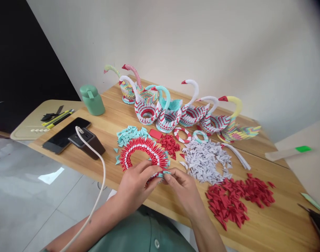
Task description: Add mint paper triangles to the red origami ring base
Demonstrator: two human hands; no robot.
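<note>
A ring of folded paper pieces [157, 151], red with a white band and some teal at its near right side, is tilted at the table's front edge. My left hand [137, 180] is closed on its near rim, with the fingers covering part of it. Just right of that, my right hand [184, 189] pinches a small teal folded paper piece [166, 172] against the rim. Behind the ring lie loose teal paper pieces [130, 134] and a small pile of red pieces [170, 144]. White paper pieces [204, 161] spread to the right.
Several finished paper swans [167, 119] line the back of the wooden table. More red pieces [228, 199] lie at the right. On the left are a black charger [89, 143] with a white cable [103, 175], a phone [62, 136] and a green bottle [93, 101].
</note>
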